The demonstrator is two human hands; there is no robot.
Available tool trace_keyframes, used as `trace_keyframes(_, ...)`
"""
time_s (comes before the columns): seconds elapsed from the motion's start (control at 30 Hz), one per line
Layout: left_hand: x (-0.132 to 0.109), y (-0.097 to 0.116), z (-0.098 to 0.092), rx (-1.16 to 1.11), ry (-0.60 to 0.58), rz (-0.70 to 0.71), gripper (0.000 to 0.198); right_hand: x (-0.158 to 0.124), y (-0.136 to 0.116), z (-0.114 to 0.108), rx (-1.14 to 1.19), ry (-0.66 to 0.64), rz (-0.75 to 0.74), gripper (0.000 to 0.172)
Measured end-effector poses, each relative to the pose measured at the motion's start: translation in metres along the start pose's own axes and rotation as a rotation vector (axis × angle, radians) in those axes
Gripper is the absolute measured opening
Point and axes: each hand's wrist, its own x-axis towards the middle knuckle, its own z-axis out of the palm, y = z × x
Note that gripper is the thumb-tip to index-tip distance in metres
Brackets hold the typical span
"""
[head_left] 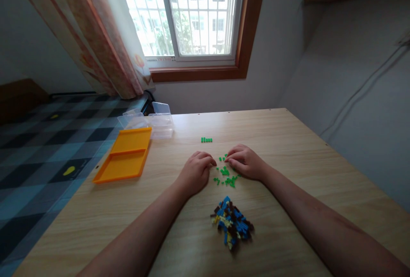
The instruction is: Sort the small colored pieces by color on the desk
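Note:
Both my hands rest on the wooden table (288,149) on either side of several small loose green bricks (227,174). My left hand (196,171) has its fingers curled under, fingertips beside the green bricks. My right hand (244,161) is also curled, its fingertips pinched together at the top of the green scatter; what they hold is too small to make out. A short row of joined green bricks (206,140) lies farther back. Closer to me is a pile of blue, brown and yellow bricks (231,222).
An orange tray (124,155) with two compartments lies at the table's left edge. Clear plastic boxes (158,123) stand behind it. A checkered bed cover (48,149) is left of the table. A wall lies to the right and a window behind.

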Motion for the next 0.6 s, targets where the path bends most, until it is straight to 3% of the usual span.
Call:
trace_keyframes(0.2,0.0,0.0,-0.004,-0.223,-0.054,0.016,0.037,0.001,0.001,-0.002,0.07,0.069,0.077,0.02)
trace_keyframes(0.3,0.001,0.001,-0.007,-0.321,-0.061,-0.046,0.033,0.001,0.002,-0.002,0.093,0.088,0.094,0.02)
trace_keyframes(0.6,0.004,-0.001,-0.013,-0.289,-0.144,-0.197,0.012,-0.001,0.016,-0.005,0.297,0.165,0.241,0.028)
